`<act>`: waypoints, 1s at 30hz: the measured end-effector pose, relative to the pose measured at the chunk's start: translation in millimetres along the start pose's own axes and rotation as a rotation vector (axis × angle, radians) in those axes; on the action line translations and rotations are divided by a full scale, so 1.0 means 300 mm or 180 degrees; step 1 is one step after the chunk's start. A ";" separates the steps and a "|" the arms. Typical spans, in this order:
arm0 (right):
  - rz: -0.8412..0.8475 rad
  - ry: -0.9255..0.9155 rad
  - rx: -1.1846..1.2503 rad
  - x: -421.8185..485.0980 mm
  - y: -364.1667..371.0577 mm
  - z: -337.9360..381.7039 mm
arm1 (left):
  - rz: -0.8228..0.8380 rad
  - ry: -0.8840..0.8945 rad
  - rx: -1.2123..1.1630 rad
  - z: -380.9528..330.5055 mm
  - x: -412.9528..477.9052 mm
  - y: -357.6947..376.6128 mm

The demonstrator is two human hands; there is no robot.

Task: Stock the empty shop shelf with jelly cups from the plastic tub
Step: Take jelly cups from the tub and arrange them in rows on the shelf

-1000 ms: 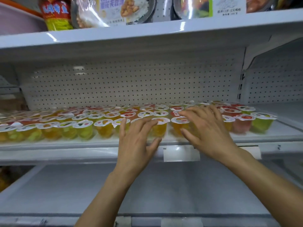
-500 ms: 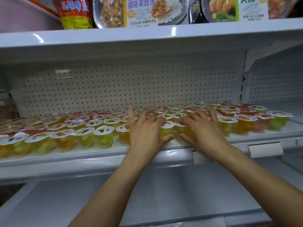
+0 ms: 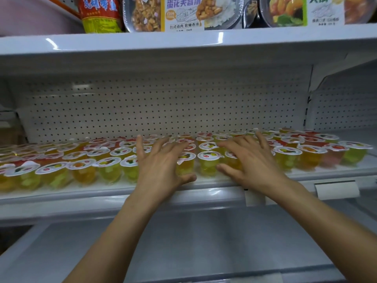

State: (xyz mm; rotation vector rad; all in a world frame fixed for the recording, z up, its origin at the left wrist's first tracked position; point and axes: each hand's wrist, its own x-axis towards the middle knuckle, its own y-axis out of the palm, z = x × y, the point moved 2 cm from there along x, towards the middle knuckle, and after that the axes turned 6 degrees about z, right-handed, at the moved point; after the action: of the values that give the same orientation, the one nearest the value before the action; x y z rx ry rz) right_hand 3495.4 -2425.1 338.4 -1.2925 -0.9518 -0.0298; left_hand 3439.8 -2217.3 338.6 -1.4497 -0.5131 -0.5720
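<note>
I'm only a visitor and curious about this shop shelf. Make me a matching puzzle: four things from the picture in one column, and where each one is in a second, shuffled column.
Things
1. left hand
2. red-labelled jar
3. white tag
4. green jelly cup

Places
A. on the top shelf, towards the left
B. low at the right, below the cups
C. right end of the front row
D. spread flat over jelly cups

Pairs: 1-D, 2-A, 3-B, 4-C

White perforated back panel (image 3: 163,111); upper shelf (image 3: 183,43) glinting with overhead light, carrying boxed meals (image 3: 183,13) and a red jar (image 3: 98,15); grey lower shelf (image 3: 204,242); white label tag (image 3: 336,189) at right.
</note>
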 end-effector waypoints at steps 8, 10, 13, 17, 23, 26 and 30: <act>0.0213 -0.0243 -0.0037 0.047 0.044 0.074 | 0.0101 0.0024 0.0028 0.058 -0.007 0.009; 0.0281 -0.0230 -0.0050 0.046 0.027 0.070 | 0.0057 0.0014 -0.0082 0.062 -0.003 0.019; 0.0373 -0.0184 -0.0079 0.043 0.016 0.072 | -0.0034 0.0034 -0.0245 0.059 0.000 0.022; 0.0244 -0.0131 -0.0020 0.048 0.019 0.106 | -0.0206 -0.0066 -0.0301 0.120 -0.028 0.009; 0.0236 -0.0387 0.0010 0.093 0.047 0.231 | -0.0084 -0.0182 0.0066 0.216 -0.074 -0.005; 0.0284 -0.0431 -0.0061 0.109 0.076 0.265 | -0.0050 -0.0120 0.0023 0.218 -0.067 0.001; 0.0254 -0.0355 -0.0048 0.110 0.090 0.268 | -0.0181 -0.0165 -0.0158 0.203 -0.058 0.008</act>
State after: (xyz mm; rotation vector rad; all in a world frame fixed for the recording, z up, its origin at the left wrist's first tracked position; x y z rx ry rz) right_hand 3483.8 -2334.9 334.3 -1.3562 -0.9955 0.0980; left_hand 3429.2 -2155.6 329.2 -1.5042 -0.5861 -0.5969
